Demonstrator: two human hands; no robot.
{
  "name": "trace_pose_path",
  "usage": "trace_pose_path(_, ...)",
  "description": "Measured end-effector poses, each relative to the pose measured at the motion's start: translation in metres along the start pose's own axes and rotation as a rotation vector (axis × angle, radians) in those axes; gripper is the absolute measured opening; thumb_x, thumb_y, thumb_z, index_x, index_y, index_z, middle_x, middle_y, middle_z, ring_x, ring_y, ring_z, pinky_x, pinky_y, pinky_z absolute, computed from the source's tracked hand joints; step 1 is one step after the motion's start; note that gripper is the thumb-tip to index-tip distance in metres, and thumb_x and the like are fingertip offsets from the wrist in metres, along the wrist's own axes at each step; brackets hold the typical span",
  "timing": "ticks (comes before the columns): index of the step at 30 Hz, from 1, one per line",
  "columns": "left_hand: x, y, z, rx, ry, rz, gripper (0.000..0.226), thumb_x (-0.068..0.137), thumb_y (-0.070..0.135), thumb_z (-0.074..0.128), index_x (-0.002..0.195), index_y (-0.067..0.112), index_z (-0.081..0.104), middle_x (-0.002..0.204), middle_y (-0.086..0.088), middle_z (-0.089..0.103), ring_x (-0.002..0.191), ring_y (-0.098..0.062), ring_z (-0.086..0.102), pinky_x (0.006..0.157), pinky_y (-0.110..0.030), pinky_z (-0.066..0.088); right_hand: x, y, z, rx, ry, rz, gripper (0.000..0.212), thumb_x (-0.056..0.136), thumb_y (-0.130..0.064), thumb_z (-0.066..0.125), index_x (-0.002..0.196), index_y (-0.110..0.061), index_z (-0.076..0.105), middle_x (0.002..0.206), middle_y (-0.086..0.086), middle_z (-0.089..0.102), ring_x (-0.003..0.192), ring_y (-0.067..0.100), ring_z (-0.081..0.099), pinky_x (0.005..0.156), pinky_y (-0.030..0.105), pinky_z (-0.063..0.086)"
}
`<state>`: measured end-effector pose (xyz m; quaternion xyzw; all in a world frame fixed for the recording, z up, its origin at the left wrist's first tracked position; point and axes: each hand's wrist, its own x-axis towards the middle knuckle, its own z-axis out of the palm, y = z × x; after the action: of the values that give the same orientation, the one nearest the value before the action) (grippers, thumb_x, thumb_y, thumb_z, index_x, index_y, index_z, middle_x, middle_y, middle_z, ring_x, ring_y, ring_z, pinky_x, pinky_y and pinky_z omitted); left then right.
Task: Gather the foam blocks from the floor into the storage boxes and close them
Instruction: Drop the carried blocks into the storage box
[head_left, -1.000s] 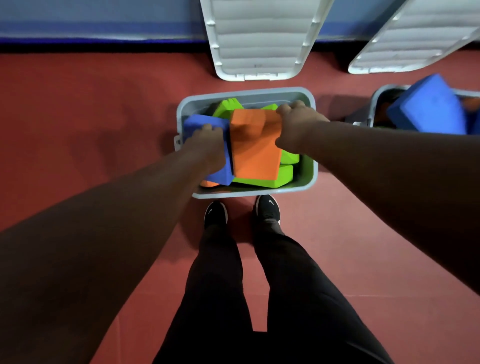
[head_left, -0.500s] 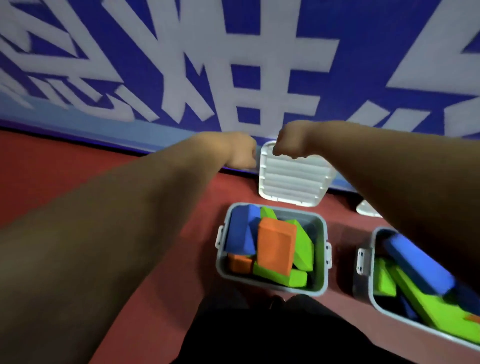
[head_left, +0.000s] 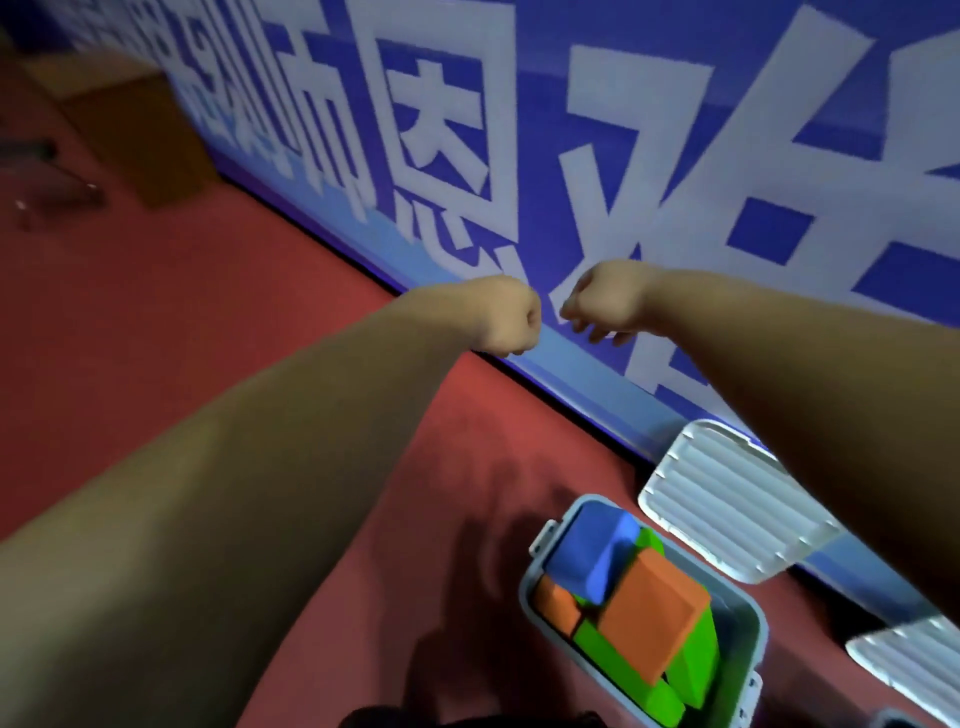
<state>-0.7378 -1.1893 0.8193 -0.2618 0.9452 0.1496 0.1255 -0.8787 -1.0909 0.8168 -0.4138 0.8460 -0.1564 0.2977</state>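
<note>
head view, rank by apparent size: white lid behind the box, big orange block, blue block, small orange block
1. white lid
2. big orange block
3. blue block
4. small orange block, partly hidden by the blue one, so unsure

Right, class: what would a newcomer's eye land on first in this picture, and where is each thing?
The blue wall banner with huge white characters fills the top. Mid-frame, the left hand and right hand hover together, holding nothing. Lower right, an open storage box brims with bright foam blocks.
</note>
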Motion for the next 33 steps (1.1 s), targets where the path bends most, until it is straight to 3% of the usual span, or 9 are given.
trace_pose_path(6,-0.067,-0.141,0.021,-0.035,0.027,-0.269,0.026,0.088,0.022,0.055,0.089,0.009,0.077,0.080,-0.005,0.076,0.083,-0.025,0.073,0.081,-0.036,0.060,0.020,-0.121,0.088,-0.064,-0.084,-0.081,0.027,0.099,-0.023,0.054,0.110,-0.003,0.069,0.102,0.008,0.077,0.085,0.023,0.077,0.081,0.045,0.064)
trace_pose_path(9,-0.119,-0.223,0.040,-0.087,0.007,-0.382,0.030,0.089,0.021,0.053,0.079,0.005,0.076,0.072,-0.006,0.073,0.077,-0.027,0.071,0.070,-0.032,0.057,0.024,-0.194,0.152,-0.107,-0.135,-0.127,0.028,0.100,-0.021,0.053,0.105,0.000,0.071,0.099,0.010,0.077,0.085,0.026,0.077,0.080,0.049,0.064)
trace_pose_path(13,-0.225,-0.347,0.078,-0.287,0.004,-0.542,0.032,0.092,0.020,0.052,0.093,0.003,0.079,0.086,-0.012,0.079,0.080,-0.031,0.076,0.068,-0.033,0.061,0.020,-0.310,0.263,-0.174,-0.254,-0.212,0.027,0.100,-0.019,0.052,0.102,0.000,0.071,0.099,0.007,0.078,0.082,0.024,0.077,0.075,0.047,0.063)
trace_pose_path(17,-0.351,-0.469,0.125,-0.477,0.026,-0.717,0.030,0.092,0.021,0.054,0.095,0.004,0.078,0.092,-0.010,0.080,0.080,-0.030,0.078,0.072,-0.046,0.066,-0.002,-0.436,0.385,-0.280,-0.384,-0.340,0.027,0.095,-0.017,0.052,0.094,-0.002,0.074,0.096,0.005,0.079,0.078,0.023,0.078,0.072,0.048,0.064)
trace_pose_path(20,-0.454,-0.538,0.151,-0.581,0.096,-0.873,0.027,0.093,0.021,0.057,0.097,0.005,0.078,0.090,-0.010,0.080,0.081,-0.031,0.078,0.071,-0.045,0.066,-0.036,-0.528,0.474,-0.357,-0.477,-0.468,0.029,0.093,-0.018,0.051,0.092,-0.002,0.075,0.094,0.011,0.079,0.080,0.029,0.078,0.071,0.050,0.064)
trace_pose_path(25,-0.603,-0.605,0.185,-0.788,0.244,-1.076,0.028,0.096,0.016,0.053,0.103,0.002,0.076,0.100,-0.008,0.080,0.085,-0.026,0.079,0.070,-0.044,0.064,-0.114,-0.651,0.594,-0.505,-0.613,-0.713,0.032,0.094,-0.021,0.052,0.091,-0.001,0.075,0.086,0.019,0.077,0.079,0.034,0.076,0.068,0.045,0.063)
trace_pose_path(28,-0.673,-0.623,0.211,-0.862,0.302,-1.184,0.029,0.095,0.015,0.052,0.102,0.002,0.076,0.100,-0.008,0.080,0.083,-0.025,0.079,0.065,-0.040,0.062,-0.159,-0.700,0.651,-0.572,-0.690,-0.813,0.031,0.096,-0.020,0.051,0.095,-0.001,0.075,0.087,0.021,0.077,0.066,0.033,0.066,0.053,0.030,0.050)
trace_pose_path(30,-0.712,-0.629,0.232,-0.916,0.337,-1.257,0.029,0.096,0.015,0.051,0.102,0.002,0.076,0.099,-0.007,0.079,0.081,-0.024,0.079,0.064,-0.040,0.062,-0.182,-0.724,0.683,-0.610,-0.730,-0.878,0.031,0.097,-0.021,0.052,0.095,-0.001,0.075,0.087,0.020,0.077,0.063,0.030,0.062,0.052,0.028,0.046)
trace_pose_path(33,-0.762,-0.636,0.267,-0.973,0.331,-1.358,0.028,0.091,0.018,0.052,0.096,0.005,0.076,0.095,-0.006,0.080,0.079,-0.025,0.079,0.063,-0.038,0.063,-0.205,-0.753,0.730,-0.615,-0.800,-0.912,0.028,0.097,-0.023,0.054,0.096,-0.004,0.074,0.090,0.015,0.079,0.076,0.033,0.074,0.056,0.031,0.051)
